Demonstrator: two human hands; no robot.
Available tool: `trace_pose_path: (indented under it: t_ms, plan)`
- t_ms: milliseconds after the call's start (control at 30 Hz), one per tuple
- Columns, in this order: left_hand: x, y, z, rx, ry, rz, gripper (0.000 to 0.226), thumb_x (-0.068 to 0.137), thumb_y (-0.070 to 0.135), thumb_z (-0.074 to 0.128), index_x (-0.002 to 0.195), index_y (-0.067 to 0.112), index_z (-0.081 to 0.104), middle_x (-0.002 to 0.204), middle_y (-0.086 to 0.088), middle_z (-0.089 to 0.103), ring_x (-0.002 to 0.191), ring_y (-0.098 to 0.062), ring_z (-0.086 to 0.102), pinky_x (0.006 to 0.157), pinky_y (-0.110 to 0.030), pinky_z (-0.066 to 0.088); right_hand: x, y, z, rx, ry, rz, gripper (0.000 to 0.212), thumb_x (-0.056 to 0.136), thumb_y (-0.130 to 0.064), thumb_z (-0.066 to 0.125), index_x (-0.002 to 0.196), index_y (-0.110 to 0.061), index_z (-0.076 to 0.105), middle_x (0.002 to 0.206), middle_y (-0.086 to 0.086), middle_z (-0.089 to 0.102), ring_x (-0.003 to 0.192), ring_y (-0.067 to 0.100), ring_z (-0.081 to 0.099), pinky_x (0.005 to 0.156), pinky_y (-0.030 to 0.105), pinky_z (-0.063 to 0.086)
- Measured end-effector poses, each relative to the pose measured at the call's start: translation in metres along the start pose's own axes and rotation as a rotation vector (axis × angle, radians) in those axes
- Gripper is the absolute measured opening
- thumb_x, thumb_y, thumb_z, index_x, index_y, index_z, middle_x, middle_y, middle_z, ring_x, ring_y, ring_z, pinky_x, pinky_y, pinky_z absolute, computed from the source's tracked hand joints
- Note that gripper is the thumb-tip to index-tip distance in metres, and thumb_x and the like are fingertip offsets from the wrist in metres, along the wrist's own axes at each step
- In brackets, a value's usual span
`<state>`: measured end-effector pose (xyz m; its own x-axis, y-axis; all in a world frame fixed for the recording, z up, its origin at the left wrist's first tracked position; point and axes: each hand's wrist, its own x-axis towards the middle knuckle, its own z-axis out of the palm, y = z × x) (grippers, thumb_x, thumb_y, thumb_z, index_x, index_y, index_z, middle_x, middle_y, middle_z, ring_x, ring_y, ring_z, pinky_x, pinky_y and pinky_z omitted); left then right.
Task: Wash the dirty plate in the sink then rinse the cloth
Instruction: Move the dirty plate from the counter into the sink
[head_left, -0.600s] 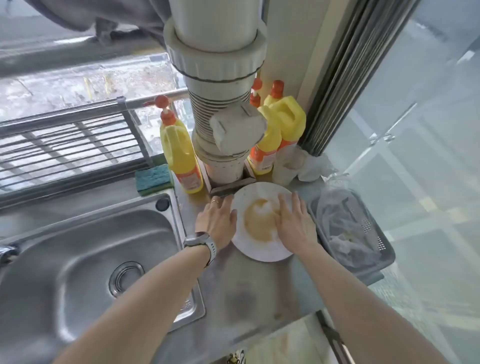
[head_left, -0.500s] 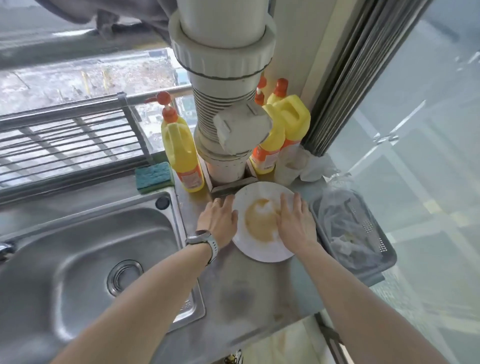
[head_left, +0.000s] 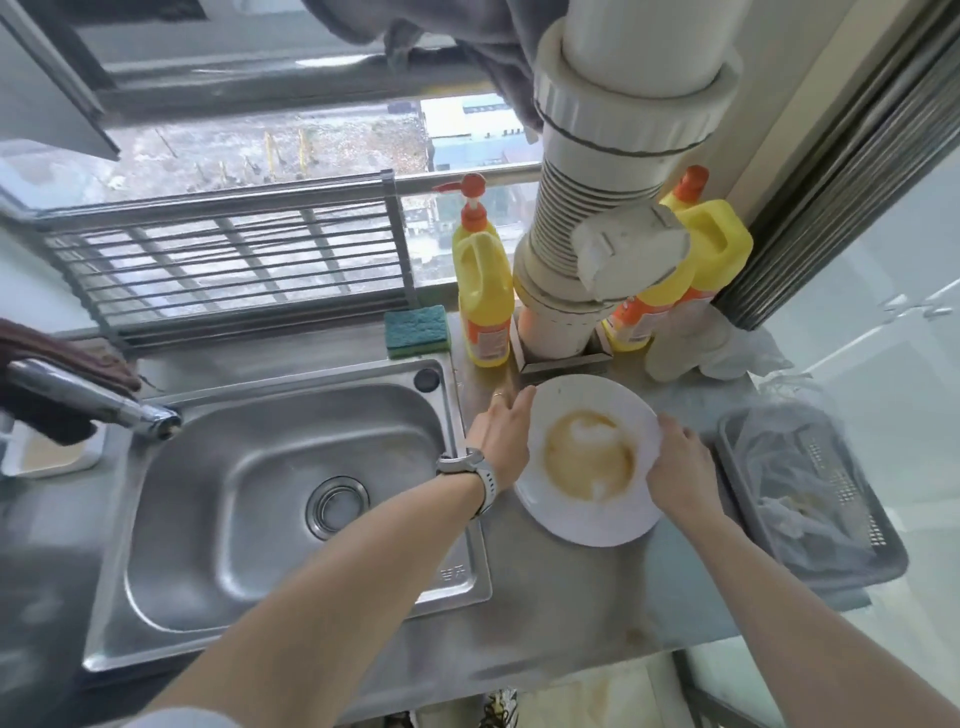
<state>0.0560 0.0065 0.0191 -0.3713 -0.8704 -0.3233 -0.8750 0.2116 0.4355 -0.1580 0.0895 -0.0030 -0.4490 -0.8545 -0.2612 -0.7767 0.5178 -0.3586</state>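
Left hand (head_left: 503, 435), grey watch on the wrist: closed on the left rim of the round white ceramic plate (head_left: 589, 460), thumb over the edge. Right hand (head_left: 678, 470): closed on the right rim, fingers curled under. Half a second ago both palms lay flat on the plate; now they grip its edges and the plate sits tilted, its far edge raised, nearer the camera than before. Plate position: between the two hands, above the steel counter (head_left: 571, 597), just right of the stainless steel sink basin (head_left: 249, 499). Plate condition: brown, greasy stain pooled across the centre, rim clean. Behind it: yellow detergent bottle with orange pump (head_left: 482, 291), green-blue sponge (head_left: 417, 331), white drain pipe (head_left: 587, 249). Right: grey perforated tray (head_left: 815, 499) holding crumpled plastic.
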Motion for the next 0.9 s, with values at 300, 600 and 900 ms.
trace_pose_path:
  t_ms: [300, 600, 900]
  plan:
    - [-0.070, -0.077, -0.044, -0.119, 0.150, -0.043, 0.068, 0.093, -0.003, 0.043, 0.152, 0.030, 0.034, 0.128, -0.012, 0.047, 0.097, -0.043, 0.061, 0.082, -0.046, 0.049, -0.044, -0.073, 0.012, 0.293, -0.009, -0.080, 0.043, 0.084, -0.008, 0.050, 0.125, -0.016, 0.061, 0.119, 0.011, 0.068, 0.105, 0.034, 0.062, 0.082, 0.035, 0.046]
    - [-0.104, -0.216, -0.062, -0.149, 0.268, -0.239, 0.071, 0.090, 0.003, 0.045, 0.156, 0.028, 0.035, 0.123, -0.010, 0.049, 0.095, -0.039, 0.061, 0.087, -0.048, 0.052, -0.049, -0.195, 0.090, 0.328, -0.134, -0.201, 0.044, 0.087, -0.001, 0.053, 0.124, -0.023, 0.062, 0.111, 0.003, 0.073, 0.097, 0.025, 0.066, 0.081, 0.030, 0.048]
    - [-0.079, -0.304, -0.009, -0.156, 0.172, -0.359, 0.079, 0.087, -0.005, 0.045, 0.158, 0.023, 0.027, 0.131, -0.012, 0.042, 0.105, -0.038, 0.058, 0.094, -0.041, 0.047, -0.022, -0.245, 0.191, -0.060, -0.142, -0.318, 0.045, 0.090, -0.001, 0.048, 0.132, -0.016, 0.050, 0.120, 0.013, 0.065, 0.109, 0.036, 0.060, 0.089, 0.043, 0.049]
